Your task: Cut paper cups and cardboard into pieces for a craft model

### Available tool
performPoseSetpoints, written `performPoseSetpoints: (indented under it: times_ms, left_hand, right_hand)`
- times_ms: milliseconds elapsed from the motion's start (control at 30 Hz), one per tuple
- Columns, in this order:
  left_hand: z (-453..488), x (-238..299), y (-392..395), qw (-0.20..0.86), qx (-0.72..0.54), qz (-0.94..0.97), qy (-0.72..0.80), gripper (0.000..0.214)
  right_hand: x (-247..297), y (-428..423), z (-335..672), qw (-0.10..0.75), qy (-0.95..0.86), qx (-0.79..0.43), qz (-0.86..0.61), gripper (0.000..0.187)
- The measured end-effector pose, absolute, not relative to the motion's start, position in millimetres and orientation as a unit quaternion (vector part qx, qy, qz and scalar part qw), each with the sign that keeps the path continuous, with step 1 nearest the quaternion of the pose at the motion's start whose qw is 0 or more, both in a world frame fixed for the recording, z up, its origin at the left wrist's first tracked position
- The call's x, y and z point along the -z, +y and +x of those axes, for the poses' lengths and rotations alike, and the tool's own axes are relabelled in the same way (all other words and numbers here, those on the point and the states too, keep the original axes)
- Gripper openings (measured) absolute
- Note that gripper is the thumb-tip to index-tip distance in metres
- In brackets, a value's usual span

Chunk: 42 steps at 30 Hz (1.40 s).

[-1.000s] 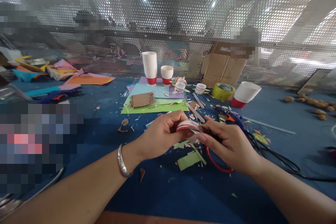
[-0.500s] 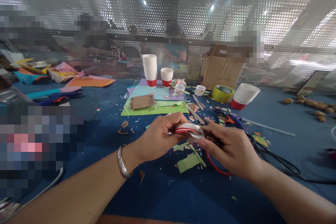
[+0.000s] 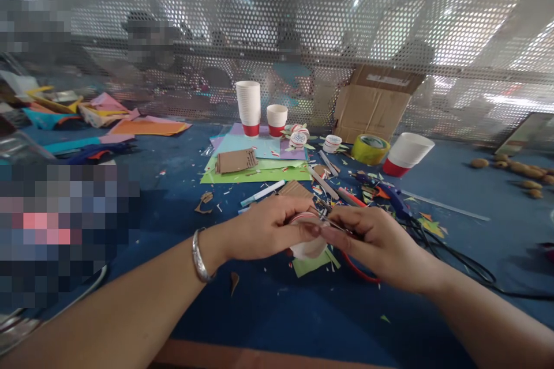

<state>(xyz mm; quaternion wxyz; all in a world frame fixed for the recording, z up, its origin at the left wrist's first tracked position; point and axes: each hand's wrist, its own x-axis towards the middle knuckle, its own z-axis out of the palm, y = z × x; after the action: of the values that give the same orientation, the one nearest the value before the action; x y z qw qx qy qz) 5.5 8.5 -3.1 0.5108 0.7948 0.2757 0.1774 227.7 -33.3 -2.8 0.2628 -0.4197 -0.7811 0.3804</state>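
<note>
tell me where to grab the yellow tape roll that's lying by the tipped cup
Probably take the yellow tape roll by its rim, from above: it lies flat with the hole facing up, so one finger can go into the hole and the thumb on the outer wall. The tipped cup crowds its right side.

Two hands (image 3: pixel 268 228) (image 3: pixel 374 242), one tape roll (image 3: pixel 369 149) (yellow)

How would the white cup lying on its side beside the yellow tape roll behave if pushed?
The cup probably weighs little; it looks like thin paper. Lying on its side on the blue table, it would likely roll in a curve, since its mouth is wider than its red base. The tape roll beside it might block it.
</note>
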Motion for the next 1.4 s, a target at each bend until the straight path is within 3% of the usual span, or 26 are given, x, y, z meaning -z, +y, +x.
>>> performPoseSetpoints:
  times_ms: [233, 367, 567, 733, 1200, 1400]
  left_hand:
    - [6, -2, 5, 0.590, -0.149, 0.761, 0.224, 0.018]
    - [5, 0, 6, 0.610, -0.137, 0.751, 0.215, 0.023]
    - [13, 0, 1, 0.620, -0.256, 0.689, 0.274, 0.026]
    - [16, 2, 1, 0.636, -0.353, 0.626, 0.282, 0.025]
    - [14, 6, -1, 0.518, -0.380, 0.714, 0.278, 0.021]
    - [14, 6, 0, 0.533, -0.367, 0.712, 0.272, 0.022]
  right_hand:
    - [8, -35, 231, 0.255, -0.725, -0.534, -0.352, 0.034]
    - [7, -34, 230, 0.273, -0.707, -0.567, -0.323, 0.032]
    - [5, -27, 230, 0.353, -0.748, -0.411, -0.383, 0.041]
    - [9, -25, 234, 0.344, -0.774, -0.278, -0.453, 0.044]
    - [5, -36, 232, 0.307, -0.792, -0.239, -0.469, 0.037]
    - [4, -39, 231, 0.326, -0.810, -0.191, -0.449, 0.036]
